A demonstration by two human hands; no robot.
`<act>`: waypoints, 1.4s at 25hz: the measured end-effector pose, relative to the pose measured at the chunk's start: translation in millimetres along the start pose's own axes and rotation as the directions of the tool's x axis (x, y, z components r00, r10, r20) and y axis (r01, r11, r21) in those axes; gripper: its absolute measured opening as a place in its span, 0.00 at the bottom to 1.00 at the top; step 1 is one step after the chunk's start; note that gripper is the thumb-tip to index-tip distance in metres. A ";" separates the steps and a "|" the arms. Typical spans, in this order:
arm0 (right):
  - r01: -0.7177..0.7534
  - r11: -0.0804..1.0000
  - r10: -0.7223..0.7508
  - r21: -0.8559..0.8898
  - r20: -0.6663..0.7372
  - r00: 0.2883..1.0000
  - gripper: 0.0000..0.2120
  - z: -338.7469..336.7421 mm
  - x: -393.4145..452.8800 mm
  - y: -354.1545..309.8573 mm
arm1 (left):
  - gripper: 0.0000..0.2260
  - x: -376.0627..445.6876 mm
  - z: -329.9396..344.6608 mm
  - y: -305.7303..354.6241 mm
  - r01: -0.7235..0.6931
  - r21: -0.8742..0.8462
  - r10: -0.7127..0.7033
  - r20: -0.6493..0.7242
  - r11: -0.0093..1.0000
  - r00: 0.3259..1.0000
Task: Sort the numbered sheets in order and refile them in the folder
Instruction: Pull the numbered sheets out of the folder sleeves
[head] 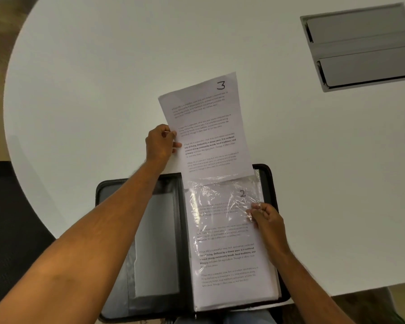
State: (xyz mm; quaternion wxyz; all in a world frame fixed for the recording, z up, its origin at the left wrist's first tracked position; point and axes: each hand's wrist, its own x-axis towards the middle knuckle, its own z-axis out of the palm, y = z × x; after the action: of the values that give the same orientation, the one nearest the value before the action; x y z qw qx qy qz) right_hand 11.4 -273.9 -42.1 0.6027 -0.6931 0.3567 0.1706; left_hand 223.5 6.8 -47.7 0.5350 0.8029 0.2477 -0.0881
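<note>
Two numbered sheets show: sheet "3" (208,127), long axis running away from the person and tilted slightly left, has its lower edge entering a clear plastic sleeve (222,230) over sheet "2" (227,258) in the open black folder (185,242). Left hand (160,143) pinches its left edge; right hand (264,216) pinches the sleeve.

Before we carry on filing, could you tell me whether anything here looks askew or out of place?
Sheet 3 sticks out tilted from the top of the folder, pinched by the left hand. The plastic sleeve over sheet 2 is crinkled where the right hand grips it.
</note>
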 end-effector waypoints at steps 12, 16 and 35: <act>-0.054 0.999 0.054 -0.009 0.016 0.998 0.07 -2.9 3.6 -2.8 | 0.08 45.3 21.5 14.8 -0.004 -0.059 0.002 -0.019 0.998 1.000; -0.046 0.999 0.047 -0.023 0.013 0.999 0.07 -2.9 4.1 -3.0 | 0.17 37.8 18.1 11.1 0.025 -0.141 -0.020 0.035 0.990 0.999; -0.075 0.987 0.124 -0.142 0.378 0.918 0.12 23.2 -80.7 -53.2 | 0.11 -216.5 -39.9 -90.2 0.128 -0.010 -0.115 0.373 0.992 0.921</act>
State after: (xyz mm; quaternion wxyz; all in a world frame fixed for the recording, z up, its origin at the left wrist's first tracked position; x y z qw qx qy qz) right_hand -2.4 -227.4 44.6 0.6072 -0.6633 0.2547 0.3557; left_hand -12.3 4.6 -16.9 0.5791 0.7456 0.1931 -0.2672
